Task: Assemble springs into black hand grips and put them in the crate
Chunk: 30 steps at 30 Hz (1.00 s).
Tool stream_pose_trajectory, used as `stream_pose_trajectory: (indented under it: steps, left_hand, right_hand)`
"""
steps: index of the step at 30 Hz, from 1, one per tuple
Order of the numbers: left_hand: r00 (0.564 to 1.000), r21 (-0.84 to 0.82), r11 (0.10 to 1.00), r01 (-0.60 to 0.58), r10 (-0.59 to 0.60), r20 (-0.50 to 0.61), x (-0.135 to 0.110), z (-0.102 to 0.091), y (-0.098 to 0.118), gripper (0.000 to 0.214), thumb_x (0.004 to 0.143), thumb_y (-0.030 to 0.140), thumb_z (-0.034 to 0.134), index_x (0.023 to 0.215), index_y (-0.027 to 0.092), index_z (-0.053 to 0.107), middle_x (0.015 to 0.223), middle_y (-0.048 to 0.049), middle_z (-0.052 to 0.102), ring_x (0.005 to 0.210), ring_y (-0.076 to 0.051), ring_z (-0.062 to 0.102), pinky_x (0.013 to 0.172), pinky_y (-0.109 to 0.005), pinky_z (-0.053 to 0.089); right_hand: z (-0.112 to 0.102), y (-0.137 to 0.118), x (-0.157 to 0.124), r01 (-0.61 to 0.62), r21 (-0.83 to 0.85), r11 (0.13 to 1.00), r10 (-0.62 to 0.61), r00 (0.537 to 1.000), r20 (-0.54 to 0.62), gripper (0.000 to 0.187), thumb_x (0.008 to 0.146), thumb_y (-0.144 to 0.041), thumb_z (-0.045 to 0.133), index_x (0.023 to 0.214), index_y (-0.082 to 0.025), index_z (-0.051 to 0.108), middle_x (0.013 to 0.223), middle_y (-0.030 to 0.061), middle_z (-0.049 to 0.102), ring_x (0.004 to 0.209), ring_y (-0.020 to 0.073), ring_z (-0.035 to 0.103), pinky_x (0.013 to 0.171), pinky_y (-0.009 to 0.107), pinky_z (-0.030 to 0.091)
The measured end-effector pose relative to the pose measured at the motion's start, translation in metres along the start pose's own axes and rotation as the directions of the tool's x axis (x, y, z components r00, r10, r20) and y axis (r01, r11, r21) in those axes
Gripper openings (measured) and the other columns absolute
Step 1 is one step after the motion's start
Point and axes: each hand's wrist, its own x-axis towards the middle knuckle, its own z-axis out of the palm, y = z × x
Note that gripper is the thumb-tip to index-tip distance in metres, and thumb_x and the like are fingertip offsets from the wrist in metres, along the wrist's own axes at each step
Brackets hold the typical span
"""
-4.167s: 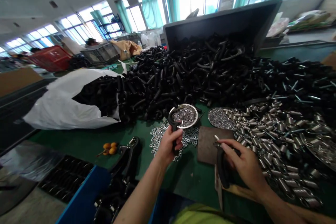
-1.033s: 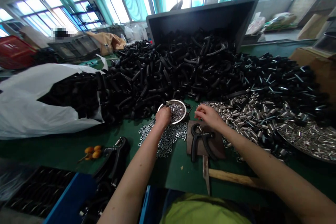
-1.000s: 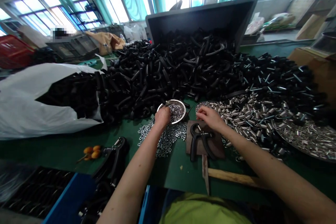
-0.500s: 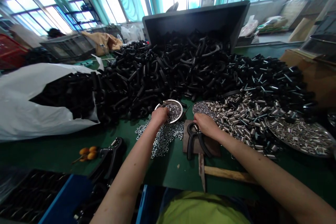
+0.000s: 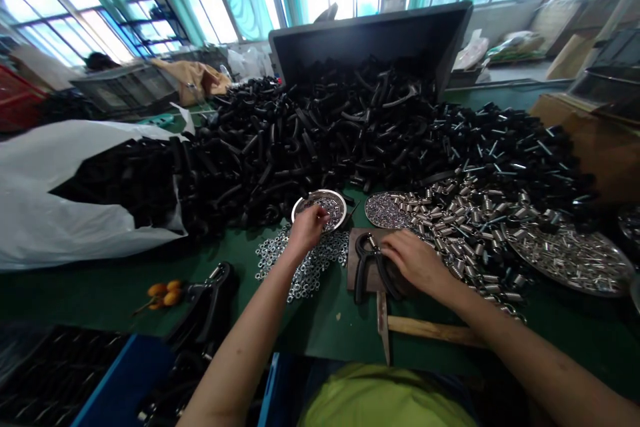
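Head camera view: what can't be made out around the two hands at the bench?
Left hand: its fingertips are over the small dish; whether they pinch a piece is too small to tell in the head view.
Black grip: its right half is hidden under the right hand, so the hold is unclear.
Blue crate: cut off by the lower edge, contents too dark.

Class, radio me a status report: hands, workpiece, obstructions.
Left hand at dish of small metal parts. Right hand on black grip atop brown plate. Hammer lies nearer, apart.
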Motion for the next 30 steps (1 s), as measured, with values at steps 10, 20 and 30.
stream_pose_trajectory:
  steps: [10, 20, 30]
  left_hand:
    - [0.964, -0.371, 0.893, -0.253, 0.265, -0.02, -0.042, 0.06, 0.058, 0.003, 0.081, 0.019, 0.057, 0.078, 0.018, 0.057, 0.084, -0.0013, 0.056, 0.079, -0.015, 0.054, 0.068, -0.024, 0.04]
    - [0.981, -0.407, 0.893, -0.191, 0.188, -0.048, -0.042, 0.065, 0.058, 0.006, 0.084, 0.022, 0.055, 0.08, 0.018, 0.057, 0.083, -0.0017, 0.056, 0.078, -0.015, 0.055, 0.071, -0.025, 0.043]
    - [0.909, 0.038, 0.915, -0.403, 0.404, -0.099, -0.054, 0.062, 0.068, 0.016, 0.09, 0.022, 0.044, 0.095, 0.023, 0.059, 0.097, -0.0045, 0.061, 0.092, -0.019, 0.054, 0.071, -0.027, 0.044]
  right_hand:
    - [0.009, -0.019, -0.111, -0.065, -0.055, 0.996, 0.076, 0.972, 0.221, 0.017, 0.07, -0.015, 0.068, 0.08, -0.02, 0.055, 0.087, 0.0046, 0.059, 0.085, 0.0246, 0.053, 0.071, 0.037, 0.041]
    - [-0.033, -0.026, -0.108, -0.142, 0.236, 0.961, 0.039, 0.918, 0.394, 0.014, 0.089, -0.026, 0.047, 0.099, -0.025, 0.057, 0.092, 0.0019, 0.064, 0.084, 0.0202, 0.061, 0.07, 0.032, 0.044]
    - [-0.027, 0.004, -0.016, -0.337, 0.314, 0.887, 0.337, 0.94, 0.058, 0.032, 0.093, -0.028, 0.031, 0.119, -0.02, 0.049, 0.102, 0.0078, 0.068, 0.09, 0.0215, 0.064, 0.073, 0.029, 0.044]
